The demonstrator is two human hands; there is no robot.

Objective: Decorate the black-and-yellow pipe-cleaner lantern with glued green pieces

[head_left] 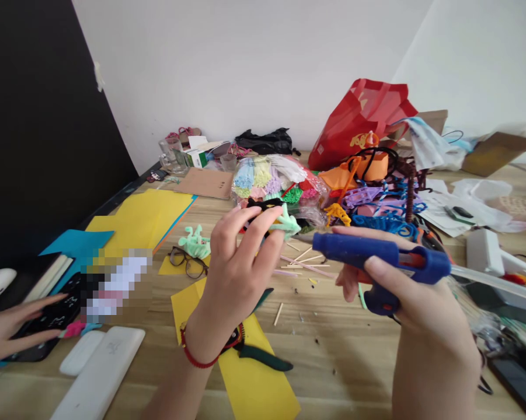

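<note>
Right hand (429,315): blue plastic glue gun (354,249) | left hand (239,271): fuzzy mint-green piece (291,223)

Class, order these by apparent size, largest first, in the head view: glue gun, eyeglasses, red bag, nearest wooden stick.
1. Glue gun and red bag: too alike to rank; the former is nearer.
2. Eyeglasses
3. Wooden stick

Pliers (267,358) jut into open room between the hands (240,268) (429,312).

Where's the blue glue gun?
Right of centre in the head view, the blue glue gun is in the right hand, its nozzle near the light-green piece in the left hand.
</note>
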